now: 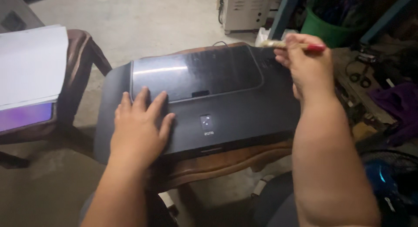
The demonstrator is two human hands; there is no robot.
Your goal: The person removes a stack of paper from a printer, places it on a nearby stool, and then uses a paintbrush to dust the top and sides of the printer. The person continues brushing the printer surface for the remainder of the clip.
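Observation:
A black printer (226, 109) with a glossy lid lies on a small dark wooden table (217, 164) in front of me. My left hand (139, 129) rests flat on the printer's near left part, fingers spread. My right hand (305, 63) is raised over the printer's far right corner and grips a small brush with a red handle (300, 45), its pale bristles pointing left above the printer's back edge.
A brown chair (76, 79) at the left carries a stack of white paper (30, 63) over a purple folder. A white appliance (244, 11) and a green bucket (324, 28) stand at the back. Cluttered tools and purple cloth (398, 103) lie at the right.

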